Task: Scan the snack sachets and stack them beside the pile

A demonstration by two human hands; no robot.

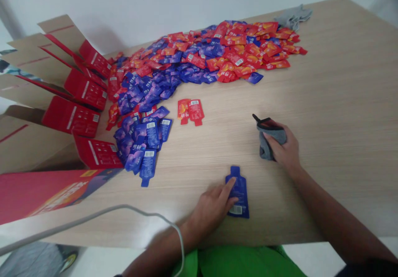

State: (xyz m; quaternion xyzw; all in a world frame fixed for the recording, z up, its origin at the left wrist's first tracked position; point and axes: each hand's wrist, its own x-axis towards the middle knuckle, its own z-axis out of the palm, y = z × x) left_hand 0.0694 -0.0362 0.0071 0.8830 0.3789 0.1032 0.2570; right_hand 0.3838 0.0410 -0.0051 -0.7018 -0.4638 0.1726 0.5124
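Observation:
My left hand (214,204) rests on a blue spouted pouch (241,192) that lies flat near the table's front edge, barcode side up. Its index finger and thumb are stretched out and press on the pouch without wrapping round it. To the right, my right hand (286,148) is closed on a folded grey cloth (266,149), held just over or on the table. A thin black object (256,118) sticks out above the cloth from the same grip; its kind is not clear. Two red pouches (195,110) lie side by side beyond my left hand.
A long heap of red and blue pouches (199,57) runs along the back. A smaller pile of blue pouches (146,136) sits at left, beside open red boxes (71,117). A grey cloth (294,16) lies at the far right; a grey cable (124,206) crosses the lower left.

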